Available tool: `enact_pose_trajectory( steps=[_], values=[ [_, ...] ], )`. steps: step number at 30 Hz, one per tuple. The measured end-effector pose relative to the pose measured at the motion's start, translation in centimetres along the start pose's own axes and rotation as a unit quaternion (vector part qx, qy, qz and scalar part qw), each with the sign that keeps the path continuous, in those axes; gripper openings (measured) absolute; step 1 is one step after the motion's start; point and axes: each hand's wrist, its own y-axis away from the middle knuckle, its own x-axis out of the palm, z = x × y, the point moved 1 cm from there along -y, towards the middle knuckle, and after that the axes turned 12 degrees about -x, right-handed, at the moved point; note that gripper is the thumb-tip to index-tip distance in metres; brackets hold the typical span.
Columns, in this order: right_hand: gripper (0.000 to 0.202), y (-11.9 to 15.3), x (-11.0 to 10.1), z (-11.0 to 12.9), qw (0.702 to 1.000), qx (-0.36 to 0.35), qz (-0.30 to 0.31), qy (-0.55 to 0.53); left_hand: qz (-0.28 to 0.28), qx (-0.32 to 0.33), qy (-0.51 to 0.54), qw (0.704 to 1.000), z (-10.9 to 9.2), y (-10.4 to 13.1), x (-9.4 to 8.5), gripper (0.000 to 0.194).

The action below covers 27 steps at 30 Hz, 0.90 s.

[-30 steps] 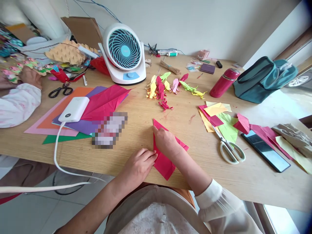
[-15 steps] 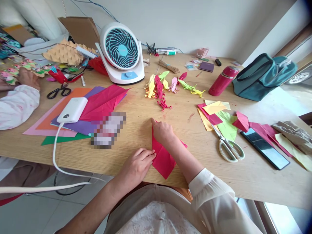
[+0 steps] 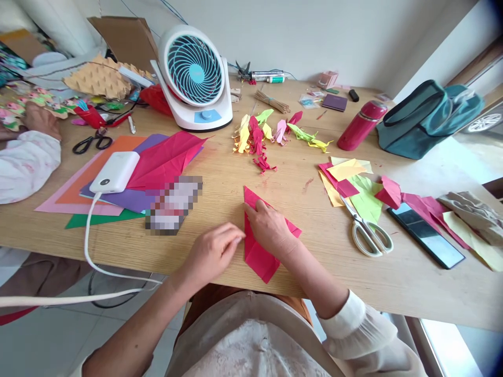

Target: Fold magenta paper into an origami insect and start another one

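A sheet of red paper [image 3: 261, 259], folded into a long pointed shape, lies flat on the table before me, its sharp tip facing away. My right hand [image 3: 269, 225] rests on its middle, with bent fingers pressing near the left folded edge. The palm and wrist hide part of the sheet. Just off the left edge, my left hand [image 3: 214, 251] hovers with its fingers curled together and nothing visible in them; its fingertips come very close to the paper.
Folded paper figures [image 3: 257, 136] lie beyond the sheet. To the right are scissors [image 3: 367, 235], paper scraps [image 3: 365, 196], a phone [image 3: 428, 241] and a red flask [image 3: 361, 125]. A fan [image 3: 194, 73], power bank [image 3: 115, 173] and coloured sheets [image 3: 168, 157] stand left, near another person's sleeve [image 3: 29, 165].
My right hand has slid back from the paper's far tip toward me, uncovering the tip. The left hand has lifted off the left edge and its fingers have curled in.
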Motion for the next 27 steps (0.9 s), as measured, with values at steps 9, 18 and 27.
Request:
enact_pose_trajectory(
  steps=[9,18,27],
  values=[
    [0.041,0.3,0.6,0.1,1.0,-0.015,-0.013,0.007,0.051,-0.009,-0.122,0.991,2.7,-9.1,-0.3,0.055],
    [0.045,3.2,0.8,1.7,0.999,-0.044,-0.001,0.014,0.041,0.01,-0.166,0.985,3.2,-8.9,0.3,0.049],
    [0.059,8.4,2.3,4.2,0.993,-0.107,-0.023,0.038,0.024,0.034,-0.148,0.988,3.7,-9.2,0.5,0.048]
  ],
)
